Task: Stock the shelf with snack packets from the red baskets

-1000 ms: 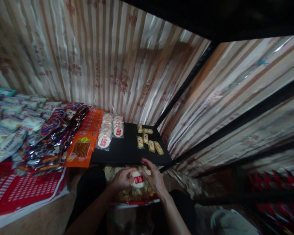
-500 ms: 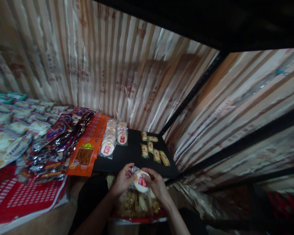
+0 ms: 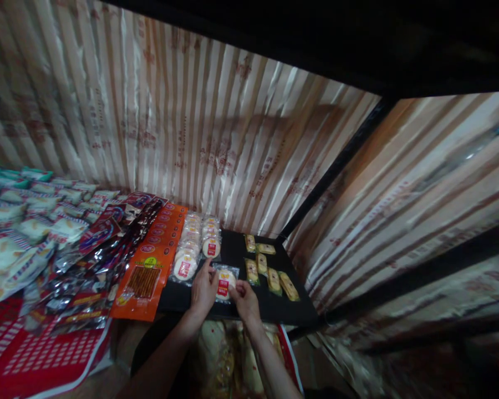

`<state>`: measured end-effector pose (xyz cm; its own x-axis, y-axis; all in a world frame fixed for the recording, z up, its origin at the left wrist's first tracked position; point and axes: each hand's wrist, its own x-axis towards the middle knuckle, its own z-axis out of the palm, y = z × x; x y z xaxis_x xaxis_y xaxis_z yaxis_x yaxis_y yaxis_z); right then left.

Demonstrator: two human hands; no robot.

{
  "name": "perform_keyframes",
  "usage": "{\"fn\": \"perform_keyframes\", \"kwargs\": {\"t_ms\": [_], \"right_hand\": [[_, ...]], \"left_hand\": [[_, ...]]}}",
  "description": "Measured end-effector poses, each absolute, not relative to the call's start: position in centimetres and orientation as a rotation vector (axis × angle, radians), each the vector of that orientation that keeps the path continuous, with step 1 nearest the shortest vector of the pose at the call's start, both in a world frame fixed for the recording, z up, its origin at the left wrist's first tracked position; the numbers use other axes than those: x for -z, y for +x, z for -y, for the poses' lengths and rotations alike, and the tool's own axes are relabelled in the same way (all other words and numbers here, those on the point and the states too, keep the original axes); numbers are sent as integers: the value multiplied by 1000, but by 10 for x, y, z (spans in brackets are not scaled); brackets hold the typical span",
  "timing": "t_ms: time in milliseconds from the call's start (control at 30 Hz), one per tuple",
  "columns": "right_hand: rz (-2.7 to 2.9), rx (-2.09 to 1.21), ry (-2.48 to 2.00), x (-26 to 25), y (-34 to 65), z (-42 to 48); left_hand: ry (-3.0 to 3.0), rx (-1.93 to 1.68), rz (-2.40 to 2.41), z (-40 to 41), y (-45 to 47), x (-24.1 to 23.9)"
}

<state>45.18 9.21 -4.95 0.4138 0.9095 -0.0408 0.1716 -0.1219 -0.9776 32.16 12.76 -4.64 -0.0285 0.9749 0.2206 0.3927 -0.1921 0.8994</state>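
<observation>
A clear packet with a round white cracker (image 3: 224,284) and a red label is held flat, low over the front of the black shelf (image 3: 177,296). My right hand (image 3: 246,303) pinches its right edge, thumb on top. My left hand (image 3: 203,287) grips the left edge with fingers closed. Just beyond is a short row of matching cracker packets (image 3: 211,246), and a longer row (image 3: 185,267) lies to its left. Several small yellow wrapped cakes (image 3: 273,281) lie on the right part of the shelf.
Left of the crackers are orange stick-snack packs (image 3: 143,277), dark shiny packets (image 3: 87,271) and white snack bags (image 3: 16,255). A red basket (image 3: 54,349) stands at lower left. Below my arms, a red-rimmed container (image 3: 290,354) holds more packets. Black posts (image 3: 336,166) frame the striped sheeting (image 3: 158,111).
Both hands have moved forward from above the container to over the shelf, carrying the cracker packet. It now lies flatter, near the end of the short row.
</observation>
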Motion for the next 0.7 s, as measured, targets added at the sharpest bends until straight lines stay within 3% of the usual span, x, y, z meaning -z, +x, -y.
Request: {"fn": "perform_keyframes", "kwargs": {"t_ms": [233,700], "right_hand": [[1197,-758,-1647,54,450,-124],[1303,-697,-1784,59,439,-187]], "left_hand": [[1973,-1361,-1517,-126,332,64],[2150,-1047,-1645,-139,340,76]]}}
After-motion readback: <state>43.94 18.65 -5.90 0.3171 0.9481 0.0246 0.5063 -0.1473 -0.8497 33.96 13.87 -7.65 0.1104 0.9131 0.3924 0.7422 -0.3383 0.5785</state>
